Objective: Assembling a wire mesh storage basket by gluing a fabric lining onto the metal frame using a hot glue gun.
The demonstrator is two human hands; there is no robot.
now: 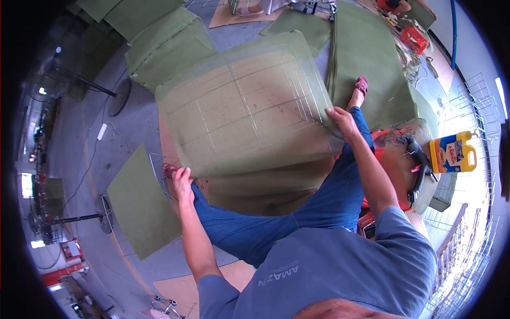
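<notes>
A large, see-through green mesh sheet (239, 106) with rounded corners spreads in front of my legs. Straight wire lines show through it, though I cannot tell whether the wires are inside or under it. My left hand (184, 185) pinches the sheet's near left corner. On the right side, my right hand (344, 125) grips the edge, thumb on top. More green mesh (260, 183) hangs in folds between my knees, below the sheet's near edge.
Beside my right leg, a black-handled tool (419, 173) and a yellow jug (451, 153) rest on a stand. Green mesh stacks (366, 58) lie ahead, near a red basket (414, 40). A flat green panel (143, 207), a power strip (102, 132) and round-based poles stand or lie left. Other people sit beyond.
</notes>
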